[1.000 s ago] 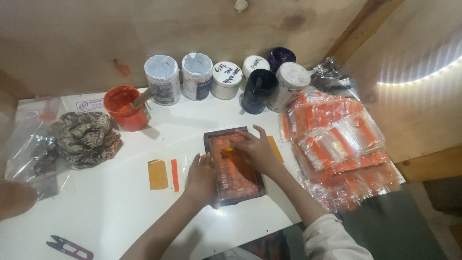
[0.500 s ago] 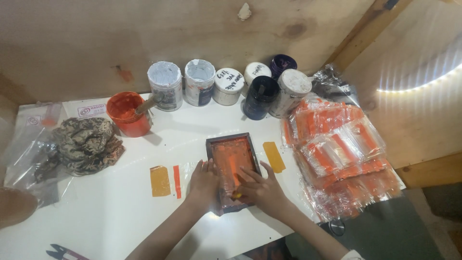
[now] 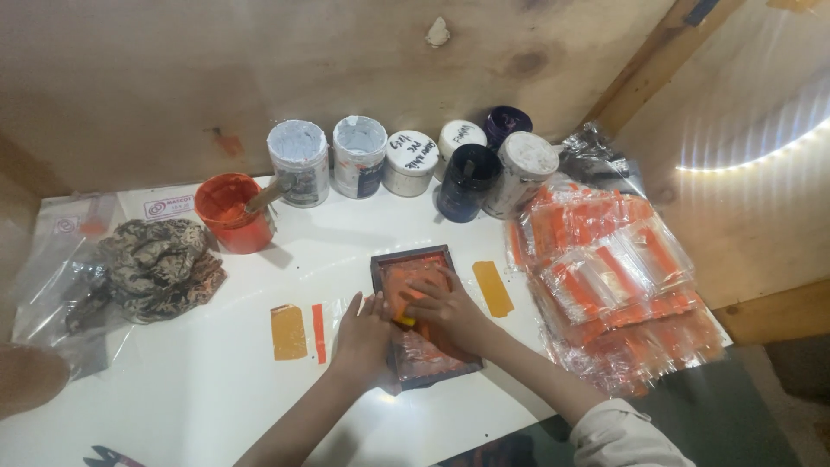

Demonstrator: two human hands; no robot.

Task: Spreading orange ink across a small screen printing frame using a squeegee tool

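Note:
A small dark-framed printing screen (image 3: 406, 265) smeared with orange ink lies flat on the white table (image 3: 216, 389). My left hand (image 3: 361, 333) rests on the frame's left edge, fingers flat. Over the screen's middle, my right hand (image 3: 445, 310) is closed on a small yellow squeegee (image 3: 404, 321), of which only a corner shows. To the frame's left lie an orange-yellow strip (image 3: 288, 332) and a thin red strip (image 3: 318, 333); another yellow strip (image 3: 493, 288) lies at its right.
An orange ink pot (image 3: 227, 213) with a stick in it stands at the back left. Several paint jars (image 3: 415, 162) line the wooden wall. A heap of clear packets with orange contents (image 3: 618, 285) fills the right. A patterned cloth (image 3: 154, 267) sits on plastic bags; snips (image 3: 108, 456) lie near the front edge.
My right hand has drawn the squeegee toward me, from the screen's far end to its middle and near part. My left hand has stayed on the frame's left edge.

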